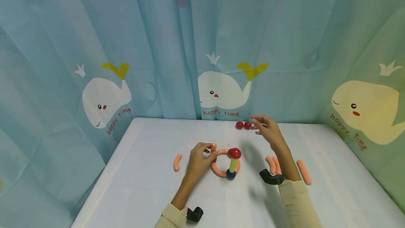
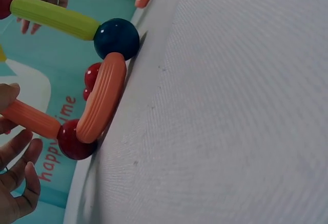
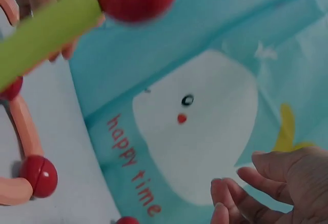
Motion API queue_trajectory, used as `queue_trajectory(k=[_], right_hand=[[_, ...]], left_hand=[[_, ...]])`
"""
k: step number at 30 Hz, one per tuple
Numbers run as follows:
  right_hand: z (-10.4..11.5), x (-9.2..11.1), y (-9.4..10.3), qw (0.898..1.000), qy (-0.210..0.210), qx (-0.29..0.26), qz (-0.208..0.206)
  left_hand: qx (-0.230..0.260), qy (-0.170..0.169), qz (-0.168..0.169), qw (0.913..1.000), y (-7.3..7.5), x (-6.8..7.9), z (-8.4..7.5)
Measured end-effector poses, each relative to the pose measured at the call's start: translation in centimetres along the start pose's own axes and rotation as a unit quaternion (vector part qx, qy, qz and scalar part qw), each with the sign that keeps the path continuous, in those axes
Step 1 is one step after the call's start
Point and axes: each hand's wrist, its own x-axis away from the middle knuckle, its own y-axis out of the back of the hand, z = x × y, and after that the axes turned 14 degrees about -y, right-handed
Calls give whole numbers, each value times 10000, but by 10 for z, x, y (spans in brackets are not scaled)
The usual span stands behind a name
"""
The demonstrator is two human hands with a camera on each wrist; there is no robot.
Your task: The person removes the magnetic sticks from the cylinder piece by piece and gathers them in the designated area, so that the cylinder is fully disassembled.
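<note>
On the table lies a ring of curved orange rods (image 1: 218,171) joined by balls. From its navy ball (image 2: 117,38) a green rod (image 2: 55,18) stands up, topped by a red ball (image 1: 235,153). My left hand (image 1: 198,160) pinches a straight orange rod (image 2: 33,119) between thumb and fingers. That rod stands on the red ball (image 2: 77,139) at the ring's left side. At the back of the table, my right hand (image 1: 267,129) hovers with loosely bent fingers and nothing between them. Its fingertips are close beside two red balls (image 1: 243,125).
A curved orange rod (image 1: 177,162) lies left of the ring. Two short curved rods (image 1: 273,165) and a straight orange rod (image 1: 304,172) lie on the right, near my right forearm. Behind the table's back edge hangs a blue curtain (image 1: 171,45) printed with whales.
</note>
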Motion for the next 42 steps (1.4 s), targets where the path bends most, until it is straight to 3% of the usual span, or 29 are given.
queue_trajectory(k=[9, 13, 15, 17, 21, 24, 27, 34, 42], right_hand=[[0, 39, -7, 9896, 1268, 610, 298], [-4, 52, -12, 9815, 1626, 836, 562], [-7, 57, -15, 9766, 1773, 986, 714], [-8, 62, -17, 9717, 1901, 1092, 883], [-10, 70, -21, 9635, 2129, 1103, 1190], [-11, 73, -25, 9582, 2312, 1078, 1299], [-12, 75, -29, 9546, 2450, 1081, 1303], [-16, 79, -36, 9583, 2353, 917, 1335], [-16, 81, -40, 9590, 2400, 897, 1210]], left_hand=[[-138, -138, -14, 9998, 9, -4, -10], [-168, -242, -304, 9991, 16, -5, -23], [-209, -569, -539, 9967, 19, -6, -30], [-335, -1114, -760, 9903, 22, -6, -36], [-478, -2290, -1064, 9664, 21, -6, -42], [-676, -2693, -1021, 9552, 14, -4, -40], [-872, -2634, -741, 9579, 4, 0, -36], [-1044, -1952, 115, 9751, -15, 12, -34], [-826, -1533, 652, 9826, -25, 14, -36]])
